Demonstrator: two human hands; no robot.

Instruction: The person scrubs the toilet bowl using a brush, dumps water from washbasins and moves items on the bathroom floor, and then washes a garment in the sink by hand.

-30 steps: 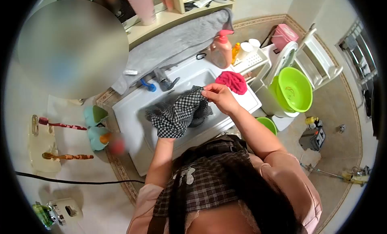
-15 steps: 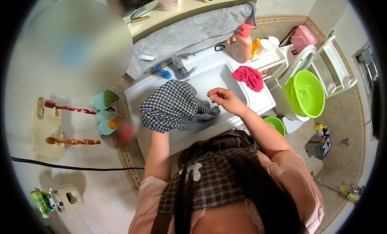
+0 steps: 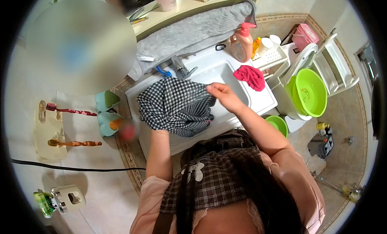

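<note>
Gingham cloth (image 3: pixel 177 101) in black and white checks is draped over the white washbasin (image 3: pixel 266 101), hiding much of the bowl and lying just in front of the chrome tap (image 3: pixel 183 68). The right hand (image 3: pixel 225 97) is nearly closed, thumb and fingertips seeming to pinch the cloth's upper right edge and draw it out to the side. The left forearm (image 3: pixel 158 157) runs in beneath the fabric; the left hand is covered, so how far open it is, and whether it grips anything, I cannot tell. By the look of it, the step in hand is opening out and sorting the folds, with the left arm as a support. A sound next move would call for a firm pinch on that edge and a steady left arm, so the bunched lower part can be eased flat without slipping into the bowl.

As for writing, none can be read. The salmon-pink pump bottle (image 3: pixel 241 47) carries a pale label too faint to make out, and the lime-green basin (image 3: pixel 316 86) has a small print inside, also illegible. The white applique (image 3: pixel 196 172) on the plaid apron (image 3: pixel 213 191) shows no lettering
</note>
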